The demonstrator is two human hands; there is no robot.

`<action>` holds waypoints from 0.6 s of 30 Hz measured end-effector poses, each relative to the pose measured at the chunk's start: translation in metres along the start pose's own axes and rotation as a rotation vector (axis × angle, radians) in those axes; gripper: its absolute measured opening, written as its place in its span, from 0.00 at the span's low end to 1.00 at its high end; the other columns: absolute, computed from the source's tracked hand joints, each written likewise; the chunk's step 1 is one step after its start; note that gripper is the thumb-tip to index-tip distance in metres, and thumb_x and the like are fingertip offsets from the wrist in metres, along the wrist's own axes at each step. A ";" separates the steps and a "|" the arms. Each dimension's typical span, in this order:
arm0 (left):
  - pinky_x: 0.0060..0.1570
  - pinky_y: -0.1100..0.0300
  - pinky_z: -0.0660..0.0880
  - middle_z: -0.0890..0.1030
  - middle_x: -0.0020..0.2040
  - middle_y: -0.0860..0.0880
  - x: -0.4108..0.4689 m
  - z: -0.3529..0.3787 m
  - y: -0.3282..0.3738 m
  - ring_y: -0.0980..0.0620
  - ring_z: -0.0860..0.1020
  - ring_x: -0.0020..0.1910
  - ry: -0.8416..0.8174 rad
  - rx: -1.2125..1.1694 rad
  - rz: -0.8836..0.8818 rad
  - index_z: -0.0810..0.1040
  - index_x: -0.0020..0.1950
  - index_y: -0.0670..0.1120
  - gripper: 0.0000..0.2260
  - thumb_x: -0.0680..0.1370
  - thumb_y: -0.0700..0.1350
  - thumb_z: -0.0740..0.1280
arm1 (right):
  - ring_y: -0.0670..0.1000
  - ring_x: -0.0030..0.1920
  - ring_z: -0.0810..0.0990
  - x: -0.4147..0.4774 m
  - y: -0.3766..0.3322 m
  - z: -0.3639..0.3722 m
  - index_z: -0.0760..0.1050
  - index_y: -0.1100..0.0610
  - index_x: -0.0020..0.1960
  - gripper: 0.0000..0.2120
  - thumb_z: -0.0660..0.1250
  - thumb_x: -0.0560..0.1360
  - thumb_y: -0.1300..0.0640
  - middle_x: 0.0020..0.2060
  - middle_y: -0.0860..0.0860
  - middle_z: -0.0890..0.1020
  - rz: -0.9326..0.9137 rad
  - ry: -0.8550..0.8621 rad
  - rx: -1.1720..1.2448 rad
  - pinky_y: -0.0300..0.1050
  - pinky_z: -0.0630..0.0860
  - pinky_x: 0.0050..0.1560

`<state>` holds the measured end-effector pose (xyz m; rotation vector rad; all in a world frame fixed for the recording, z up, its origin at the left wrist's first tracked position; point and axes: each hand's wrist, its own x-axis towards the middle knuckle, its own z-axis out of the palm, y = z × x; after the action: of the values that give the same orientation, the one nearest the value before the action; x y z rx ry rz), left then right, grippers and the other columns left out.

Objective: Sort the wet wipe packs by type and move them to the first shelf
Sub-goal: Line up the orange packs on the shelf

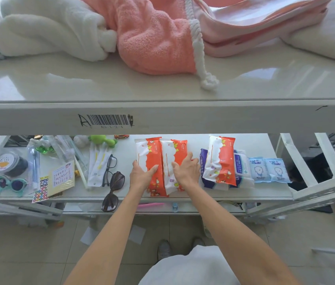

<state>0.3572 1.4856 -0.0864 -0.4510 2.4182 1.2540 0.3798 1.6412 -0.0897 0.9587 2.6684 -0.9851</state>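
Observation:
Two orange-and-white wet wipe packs lie side by side on the lower shelf (265,194). My left hand (142,171) grips the left pack (146,153) at its left edge. My right hand (186,168) rests on the right pack (170,155), fingers curled over its right edge. A third orange-and-white pack (220,161) lies tilted on a purple pack (203,159) and a white pack with a green cross (242,165). Two small blue sachets (269,169) lie to the right of those.
The top shelf (121,83) above holds white and pink towels (142,33). Left of the packs lie sunglasses (114,188), black glasses (110,169), a yellow card (61,177), stickers, toy sunglasses and small toys. White frame bars (298,165) stand at the right.

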 end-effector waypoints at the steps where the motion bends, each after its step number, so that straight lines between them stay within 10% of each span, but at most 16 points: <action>1: 0.65 0.45 0.75 0.75 0.72 0.40 -0.001 -0.001 0.002 0.40 0.75 0.69 -0.005 0.003 -0.002 0.61 0.77 0.43 0.35 0.78 0.56 0.73 | 0.64 0.71 0.70 0.002 0.001 0.000 0.56 0.58 0.80 0.38 0.67 0.80 0.41 0.71 0.63 0.70 0.030 -0.011 0.012 0.60 0.72 0.69; 12: 0.63 0.45 0.77 0.78 0.68 0.42 0.019 -0.006 0.015 0.40 0.77 0.65 -0.072 0.023 0.034 0.65 0.73 0.43 0.32 0.76 0.55 0.75 | 0.64 0.76 0.64 0.001 -0.009 0.001 0.40 0.62 0.83 0.40 0.59 0.84 0.45 0.76 0.66 0.62 0.007 -0.130 -0.075 0.57 0.67 0.74; 18: 0.63 0.45 0.78 0.78 0.68 0.44 0.018 0.002 0.013 0.42 0.78 0.65 -0.104 -0.022 0.053 0.65 0.73 0.44 0.31 0.77 0.55 0.74 | 0.60 0.64 0.75 0.008 0.011 -0.057 0.74 0.62 0.67 0.20 0.68 0.78 0.53 0.64 0.62 0.74 -0.249 0.401 -0.082 0.55 0.76 0.62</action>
<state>0.3362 1.4928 -0.0864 -0.3219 2.3456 1.2937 0.3845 1.6874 -0.0537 0.9046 3.1971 -0.7839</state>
